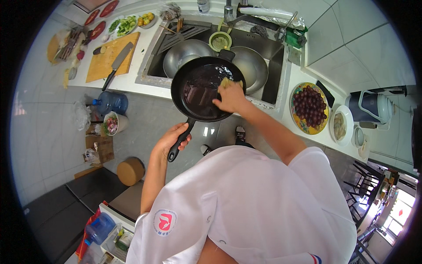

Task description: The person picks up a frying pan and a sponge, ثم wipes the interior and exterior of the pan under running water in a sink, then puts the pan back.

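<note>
My left hand (173, 137) is wrapped around the black handle of a dark frying pan (201, 99), which I hold tilted at the front edge of the sink. Inside the pan, my right hand (232, 95) presses a yellowish sponge or cloth (226, 82) against the inner wall at the right. The pan's inside looks wet and shiny. Behind it, two metal bowls, a left one (174, 56) and a right one (257, 66) with cloudy water, sit in the steel sink (278, 69). The pan partly hides both. A green strainer or ladle (220, 41) rests between them.
Left of the sink, a cleaver-like kitchen knife (122, 56) lies on a wooden cutting board (95, 71), near a plate of cut greens (126, 25). To the right stand a patterned plate of grapes (310, 109) and a white bowl (341, 125). A faucet (228, 11) rises behind the sink.
</note>
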`<action>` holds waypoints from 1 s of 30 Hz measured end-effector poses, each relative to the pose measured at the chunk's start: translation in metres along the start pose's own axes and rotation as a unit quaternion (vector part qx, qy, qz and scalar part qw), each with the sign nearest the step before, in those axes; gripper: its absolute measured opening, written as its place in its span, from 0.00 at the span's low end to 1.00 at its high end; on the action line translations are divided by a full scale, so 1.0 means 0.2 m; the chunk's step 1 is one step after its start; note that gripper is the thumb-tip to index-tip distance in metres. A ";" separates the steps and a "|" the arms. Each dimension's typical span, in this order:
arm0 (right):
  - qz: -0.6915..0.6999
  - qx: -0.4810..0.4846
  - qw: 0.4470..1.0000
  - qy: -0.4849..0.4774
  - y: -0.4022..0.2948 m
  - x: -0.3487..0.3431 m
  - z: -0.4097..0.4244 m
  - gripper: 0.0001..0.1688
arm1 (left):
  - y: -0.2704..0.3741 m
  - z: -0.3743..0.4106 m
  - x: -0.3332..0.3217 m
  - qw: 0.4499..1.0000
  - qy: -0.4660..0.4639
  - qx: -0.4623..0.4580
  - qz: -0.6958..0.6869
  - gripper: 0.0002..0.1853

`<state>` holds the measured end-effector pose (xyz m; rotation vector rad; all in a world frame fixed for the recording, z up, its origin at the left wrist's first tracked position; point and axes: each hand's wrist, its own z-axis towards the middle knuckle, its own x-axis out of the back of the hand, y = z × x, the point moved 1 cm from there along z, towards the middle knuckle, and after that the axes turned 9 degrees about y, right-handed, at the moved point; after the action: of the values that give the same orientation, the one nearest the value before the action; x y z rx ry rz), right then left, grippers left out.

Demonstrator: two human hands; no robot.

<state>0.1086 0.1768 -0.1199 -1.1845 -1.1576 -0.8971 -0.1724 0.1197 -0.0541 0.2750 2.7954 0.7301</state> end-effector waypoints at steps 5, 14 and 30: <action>0.019 0.014 1.000 -0.018 -0.01 -0.01 0.00 0.38 | -0.04 0.01 0.00 1.000 0.001 -0.009 -0.003 0.17; -0.005 0.026 0.999 -0.020 -0.08 -0.03 -0.03 0.38 | -0.11 0.05 0.01 1.000 0.007 -0.012 0.012 0.20; 0.026 0.159 0.984 0.069 -0.21 -0.11 0.26 0.34 | -0.18 0.05 -0.02 0.995 0.062 -0.014 0.071 0.19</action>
<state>0.0542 0.2180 -0.1335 -0.8746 -1.1055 -0.7108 -0.1700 0.0918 -0.0799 0.4414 2.9023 0.8449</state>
